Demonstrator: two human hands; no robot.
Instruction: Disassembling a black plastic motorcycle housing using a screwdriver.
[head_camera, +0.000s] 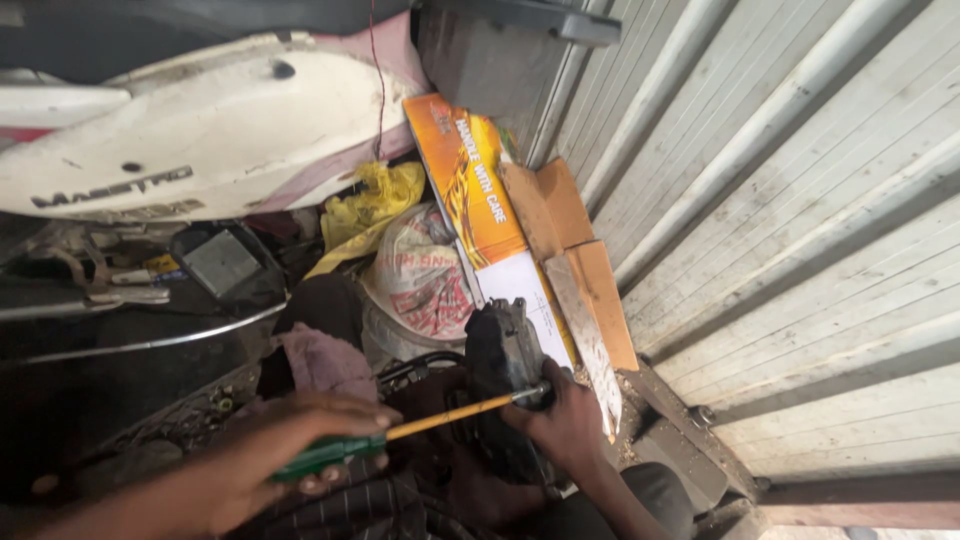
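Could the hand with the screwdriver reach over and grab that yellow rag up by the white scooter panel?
Probably yes, but not at once. The left hand is closed around the green-handled screwdriver, so it would have to let go first. The yellow rag lies uncovered above the printed sack, with nothing seen blocking the way.

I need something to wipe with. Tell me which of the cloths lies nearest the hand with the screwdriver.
The dull pink rag, just above the left hand gripping the green-handled screwdriver. The yellow cloth lies farther up, beside the white scooter panel.
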